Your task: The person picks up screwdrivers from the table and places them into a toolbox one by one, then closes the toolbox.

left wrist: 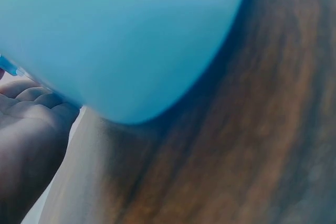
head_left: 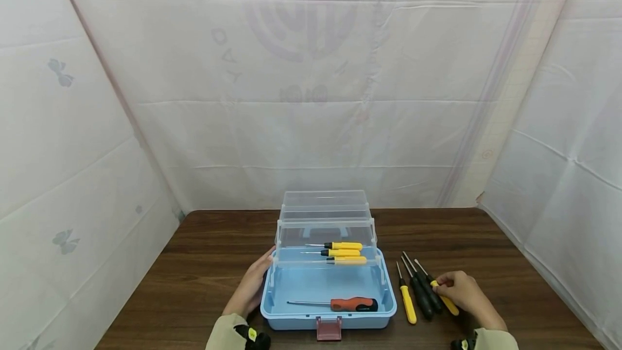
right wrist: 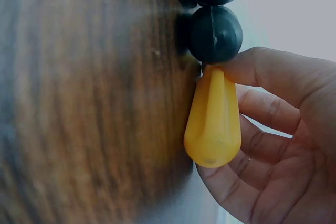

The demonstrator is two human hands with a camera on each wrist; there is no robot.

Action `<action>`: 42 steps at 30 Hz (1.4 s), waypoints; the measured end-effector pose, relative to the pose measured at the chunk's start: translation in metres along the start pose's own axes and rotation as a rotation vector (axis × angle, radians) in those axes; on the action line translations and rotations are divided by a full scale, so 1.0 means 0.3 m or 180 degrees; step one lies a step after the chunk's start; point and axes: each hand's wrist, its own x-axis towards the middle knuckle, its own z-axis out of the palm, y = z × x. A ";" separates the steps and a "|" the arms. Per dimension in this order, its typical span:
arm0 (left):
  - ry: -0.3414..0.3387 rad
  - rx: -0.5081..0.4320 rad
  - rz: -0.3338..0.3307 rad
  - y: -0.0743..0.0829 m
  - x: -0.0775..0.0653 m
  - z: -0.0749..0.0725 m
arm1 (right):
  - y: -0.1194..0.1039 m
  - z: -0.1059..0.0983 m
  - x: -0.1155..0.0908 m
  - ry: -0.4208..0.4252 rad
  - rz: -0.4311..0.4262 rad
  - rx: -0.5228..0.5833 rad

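A light-blue toolbox [head_left: 311,285] stands on the table with its clear lid raised at the back. My left hand [head_left: 254,281] lies along the box's left side, its palm toward the blue wall [left wrist: 121,45] in the left wrist view. Inside the box is an orange-and-black screwdriver [head_left: 353,304]. Several yellow-handled screwdrivers [head_left: 346,253] sit higher up toward the lid. Right of the box, my right hand [head_left: 461,289] pinches a yellow-handled screwdriver [right wrist: 214,124] between thumb and fingers. That screwdriver lies beside two black-handled screwdrivers [head_left: 421,297].
Another yellow-handled screwdriver [head_left: 408,304] lies between the box and the black-handled ones. A reddish latch [head_left: 329,329] hangs at the box's front. The brown wooden table [head_left: 194,263] is bordered by pale sheets [head_left: 311,123] behind and on both sides.
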 end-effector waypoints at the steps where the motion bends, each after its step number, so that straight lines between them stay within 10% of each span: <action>1: -0.0007 0.0015 0.0008 0.000 0.000 0.000 | 0.000 0.000 -0.001 0.0004 -0.0001 0.0001; 42: -0.0001 -0.0067 0.0013 0.007 -0.008 0.007 | -0.018 -0.044 0.002 -0.0032 -0.0110 -0.0077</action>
